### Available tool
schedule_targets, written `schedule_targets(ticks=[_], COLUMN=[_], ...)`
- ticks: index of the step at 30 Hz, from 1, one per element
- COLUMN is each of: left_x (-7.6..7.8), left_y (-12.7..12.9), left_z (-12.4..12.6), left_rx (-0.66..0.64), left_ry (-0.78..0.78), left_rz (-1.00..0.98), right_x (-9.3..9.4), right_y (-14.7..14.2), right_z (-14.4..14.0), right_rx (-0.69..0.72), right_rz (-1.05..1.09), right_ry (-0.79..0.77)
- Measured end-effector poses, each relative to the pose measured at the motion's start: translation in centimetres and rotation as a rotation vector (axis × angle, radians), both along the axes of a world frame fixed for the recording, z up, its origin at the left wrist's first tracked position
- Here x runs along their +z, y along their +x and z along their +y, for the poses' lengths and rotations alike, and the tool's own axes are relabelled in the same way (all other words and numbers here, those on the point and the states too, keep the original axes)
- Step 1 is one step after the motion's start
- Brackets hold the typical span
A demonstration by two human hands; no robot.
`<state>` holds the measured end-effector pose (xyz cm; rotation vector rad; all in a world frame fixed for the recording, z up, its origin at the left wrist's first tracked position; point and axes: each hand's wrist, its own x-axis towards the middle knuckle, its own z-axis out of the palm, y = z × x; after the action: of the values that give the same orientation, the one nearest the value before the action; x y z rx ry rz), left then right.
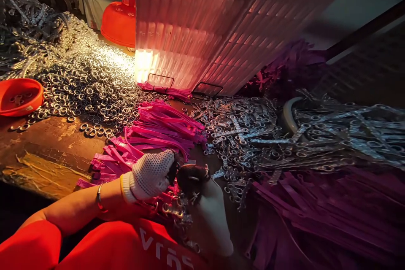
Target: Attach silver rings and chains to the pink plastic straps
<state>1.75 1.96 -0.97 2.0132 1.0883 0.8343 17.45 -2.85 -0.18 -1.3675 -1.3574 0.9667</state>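
Both gloved hands meet low at the table's edge: the left hand point(151, 175) and the right hand point(202, 194) have their fingertips pinched together on a small metal ring point(193, 196), though what exactly they clasp is blurred. Pink straps point(161, 128) lie just behind them, and loose rings point(85, 80) are heaped farther back.

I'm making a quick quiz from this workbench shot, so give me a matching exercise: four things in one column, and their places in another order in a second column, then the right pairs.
Things:
1. shallow orange bowl
2. heap of metal rings
3. pink straps
4. orange lamp shade

Places:
A. just beyond the gloved left hand
B. far left edge of the bench
C. at the back, beside the ribbed panel
D. spread between the bowl and the panel

Pairs: 1-B, 2-D, 3-A, 4-C
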Motion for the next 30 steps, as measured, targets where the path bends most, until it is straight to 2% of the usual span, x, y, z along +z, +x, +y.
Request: schedule_targets(ticks=[3, 5, 7, 10, 13, 15, 17, 19, 23, 26, 28, 30], left_x=[-0.1, -0.6, -1.1, -1.7, -1.8, -1.9, -2.0, -2.1, -1.9, -1.8, -1.7, -1.4], left_y=[0.0, -0.4, -1.3, -2.8, -3.1, -2.5, -1.5, -0.6, 1.0, 1.5, 1.4, 0.8], left_z=[0.6, 1.6, 2.9, 4.2, 3.6, 2.3, 1.1, 0.1, -1.2, -1.8, -2.1, -2.1], left_rx=[-0.084, -0.051, 0.049, 0.192, 0.116, 0.029, -0.007, 0.009, 0.018, -0.073, -0.092, -0.076], left_ry=[0.131, 0.094, -0.125, -0.632, -0.997, -1.214, -1.395, -1.426, -1.262, -1.362, -1.405, -1.307], left_rz=[0.101, 0.059, -0.098, -0.486, -0.81, -0.936, -1.02, -1.072, -1.157, -1.196, -1.156, -1.022], right_x=[-0.2, -0.5, -0.4, 0.2, 0.5, 0.0, -1.1, -2.4, -4.1, -3.8, -3.1, -2.2], right_y=[-0.4, 0.0, 0.8, 2.2, 2.0, 0.9, -0.5, -1.6, -2.1, -1.3, -0.5, 0.2], right_z=[0.1, -0.3, -1.0, -1.4, -0.2, 1.0, 1.8, 1.9, 0.7, -0.2, -0.5, -0.4], right_rx=[-0.029, -0.081, -0.141, -0.178, -0.202, -0.221, -0.253, -0.288, -0.256, -0.161, -0.058, 0.019], right_rz=[0.024, 0.058, 0.092, 0.089, 0.08, 0.107, 0.127, 0.075, -0.122, -0.277, -0.376, -0.456], right_ry=[-0.037, 0.005, 0.052, 0.057, 0.025, 0.0, 0.017, 0.077, 0.194, 0.208, 0.225, 0.28])
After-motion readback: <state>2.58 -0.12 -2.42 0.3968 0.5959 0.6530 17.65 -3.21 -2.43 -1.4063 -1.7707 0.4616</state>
